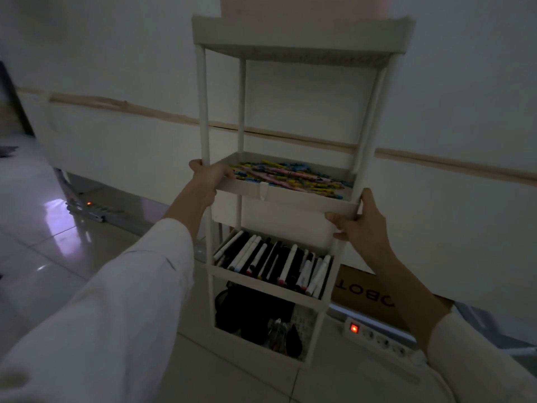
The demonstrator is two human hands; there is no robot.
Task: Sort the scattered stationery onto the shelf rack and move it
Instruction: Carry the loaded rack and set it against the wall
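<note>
A tall white shelf rack (290, 196) stands in front of me, tilted slightly, near a white wall. My left hand (210, 175) grips the left front corner of its second tier. My right hand (360, 225) grips the right front corner of that same tier. This tier holds a heap of colourful pens (287, 177). The tier below carries black and white markers (276, 263) laid side by side. Dark pouches and small items (255, 318) fill the bottom tier. A pink bin (302, 5) sits on the top tier, cut off by the frame edge.
A white power strip (377, 338) with a lit red switch lies on the tiled floor right of the rack. A cardboard box (366, 298) sits behind it under the wall panel. A second strip with an orange light (90, 207) lies at the left.
</note>
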